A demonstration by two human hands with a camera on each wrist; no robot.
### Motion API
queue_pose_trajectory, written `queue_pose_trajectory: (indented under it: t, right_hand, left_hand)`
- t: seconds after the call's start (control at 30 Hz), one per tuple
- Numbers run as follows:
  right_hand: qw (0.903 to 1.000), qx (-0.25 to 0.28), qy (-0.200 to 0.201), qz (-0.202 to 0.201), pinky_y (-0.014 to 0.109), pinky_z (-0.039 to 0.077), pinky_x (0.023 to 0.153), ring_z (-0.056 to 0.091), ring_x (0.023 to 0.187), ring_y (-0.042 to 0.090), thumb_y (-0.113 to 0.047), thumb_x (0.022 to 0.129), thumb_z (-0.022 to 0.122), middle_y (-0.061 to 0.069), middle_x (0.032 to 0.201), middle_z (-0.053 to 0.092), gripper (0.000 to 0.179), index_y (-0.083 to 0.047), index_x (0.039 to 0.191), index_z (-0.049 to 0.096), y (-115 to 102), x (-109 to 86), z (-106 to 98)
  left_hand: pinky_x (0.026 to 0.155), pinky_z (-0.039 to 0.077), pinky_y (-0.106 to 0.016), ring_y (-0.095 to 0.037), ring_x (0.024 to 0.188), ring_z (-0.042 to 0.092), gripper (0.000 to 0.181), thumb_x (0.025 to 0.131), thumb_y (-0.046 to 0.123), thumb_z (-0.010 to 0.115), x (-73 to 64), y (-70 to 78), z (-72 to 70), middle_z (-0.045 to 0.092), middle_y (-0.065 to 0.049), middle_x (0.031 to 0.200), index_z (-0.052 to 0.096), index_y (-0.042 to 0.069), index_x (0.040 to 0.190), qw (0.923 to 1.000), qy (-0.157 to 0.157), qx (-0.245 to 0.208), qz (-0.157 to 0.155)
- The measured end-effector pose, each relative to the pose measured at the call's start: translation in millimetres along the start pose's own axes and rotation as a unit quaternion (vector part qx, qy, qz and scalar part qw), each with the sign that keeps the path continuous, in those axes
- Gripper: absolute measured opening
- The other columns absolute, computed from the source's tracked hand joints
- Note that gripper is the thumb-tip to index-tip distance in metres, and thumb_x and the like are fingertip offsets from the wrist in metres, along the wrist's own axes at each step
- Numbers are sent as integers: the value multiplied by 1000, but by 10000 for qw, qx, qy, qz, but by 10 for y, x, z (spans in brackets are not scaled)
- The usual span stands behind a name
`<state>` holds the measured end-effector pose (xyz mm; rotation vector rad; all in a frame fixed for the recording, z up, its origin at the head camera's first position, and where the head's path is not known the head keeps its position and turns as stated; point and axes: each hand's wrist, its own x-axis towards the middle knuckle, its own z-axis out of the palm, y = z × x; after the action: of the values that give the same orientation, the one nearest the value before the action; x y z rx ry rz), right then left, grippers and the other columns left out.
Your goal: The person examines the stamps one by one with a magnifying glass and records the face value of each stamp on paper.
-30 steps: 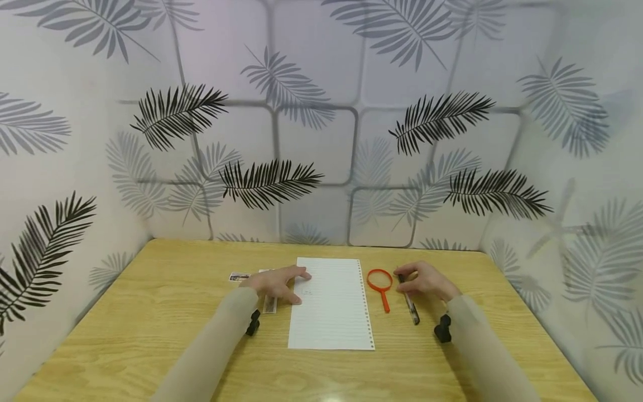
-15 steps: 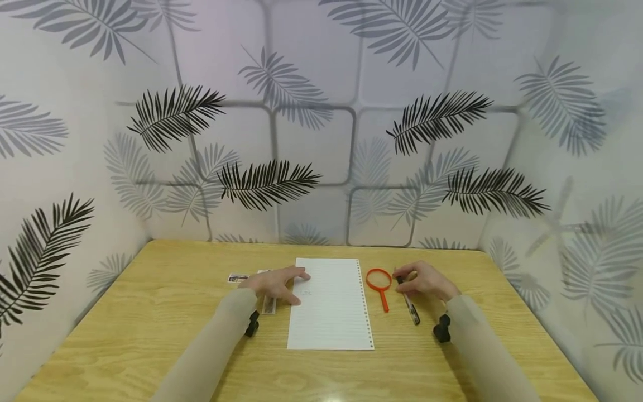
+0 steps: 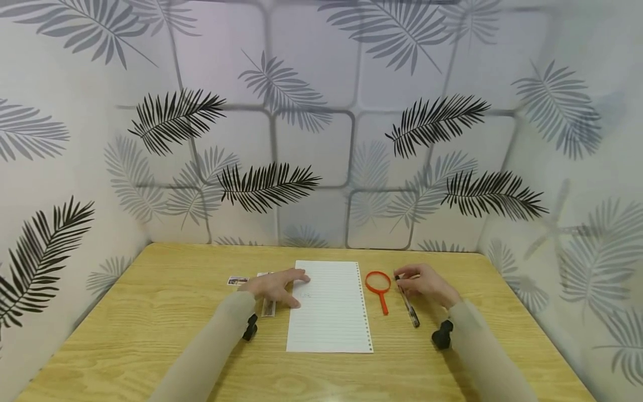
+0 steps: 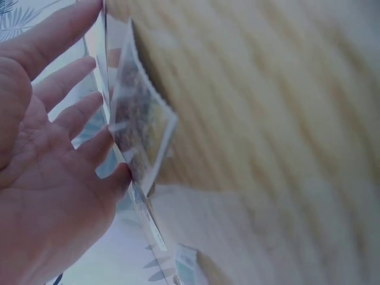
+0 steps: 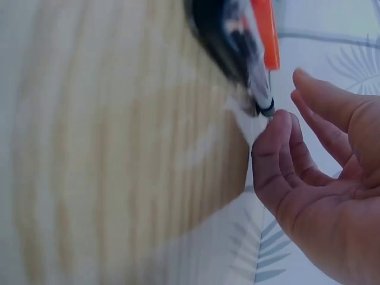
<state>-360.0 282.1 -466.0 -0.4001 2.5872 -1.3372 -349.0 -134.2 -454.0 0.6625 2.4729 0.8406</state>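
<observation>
Likely the reach: right hand (image 3: 429, 283) loose by the pen (image 3: 408, 305) (left hand (image 3: 273, 286) relaxed over lined paper (image 3: 332, 318)); lifting needs a pinch.

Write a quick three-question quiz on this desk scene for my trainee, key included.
1. True or false: the magnifying glass lies between the lined paper and the pen.
2. Which thing is nearest the right hand? A) the paper B) the pen C) the magnifying glass
3. Fill in: in the head view, the row of holes runs down the paper's ____ edge.

Key: 1. True. 2. B. 3. right.
</observation>
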Motion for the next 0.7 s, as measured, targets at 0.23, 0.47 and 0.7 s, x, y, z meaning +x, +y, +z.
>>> queue_pose_trajectory:
  t: [0.23,0.47,0.7]
  right_hand:
    - [9999,70,-19,-156,33,53,67,62,84,23,-13,93,67,20,108,65,34,1,123,64,-146,-28,101]
    - [9961,349,-736,-340,38,56,64,65,72,27,-16,93,68,22,103,67,34,5,120,64,-288,-61,161]
    - [9899,83,-1376,-335,31,56,65,63,69,15,-13,92,69,14,94,72,29,4,116,68,-303,-79,191]
  left_hand:
    - [116,23,-57,-32,149,22,67,89,32,73,14,-33,9,28,-5,161,42,25,148,9995,296,-112,-2]
    - [110,37,-53,-35,137,44,49,95,22,66,-26,-44,-53,49,-11,147,52,11,141,9952,798,-209,527]
    - [103,43,-50,-28,122,55,37,98,22,60,-117,-106,-88,61,-10,131,59,8,133,9887,1301,-501,555]
